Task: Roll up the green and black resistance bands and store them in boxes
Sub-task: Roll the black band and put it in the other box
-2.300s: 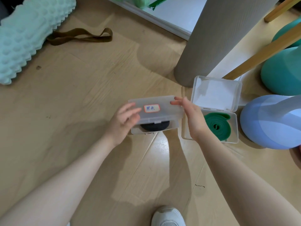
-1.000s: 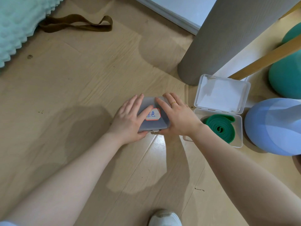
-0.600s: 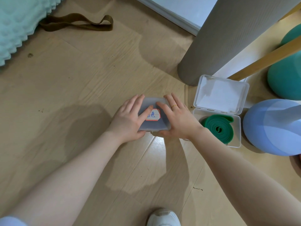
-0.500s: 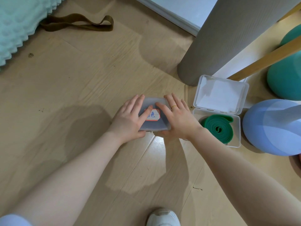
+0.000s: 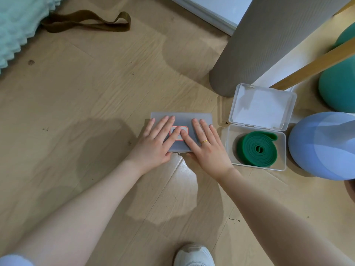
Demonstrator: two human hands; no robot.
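Since the earlier frames, when the lid stood raised over the rolled black band, both hands have come to lie flat on the closed box [image 5: 199,117], and their fingers now spread wider than a moment ago. Left hand [image 5: 155,143] presses on the lid with straight, relaxed fingers, its thumb at the near edge; right hand [image 5: 206,148] does the same just beside it, a gold ring [image 5: 204,141] on one finger. Their forefingers meet over a red-bordered label [image 5: 184,129] in the middle of the lid, so its writing cannot be read. Neither hand curls round anything. The black band is hidden under the frosted lid and the hands. Just to the right, apart from the closed box, an open clear box [image 5: 257,167] sits on the wooden floor [image 5: 96,89] with its lid [image 5: 262,106] tipped back, and the green band [image 5: 257,148] lies coiled inside the tray, its loose end at the far right corner. A grey rolled mat [image 5: 259,41] stands upright behind the boxes. A blue ball [image 5: 324,146] rests beside the open box on the right, a teal one [image 5: 338,89] farther back behind a wooden leg [image 5: 317,62]. An olive strap [image 5: 86,23] lies at the upper left near a bumpy mint roller [image 5: 13,25]. A white shoe [image 5: 194,255] shows at the bottom edge.
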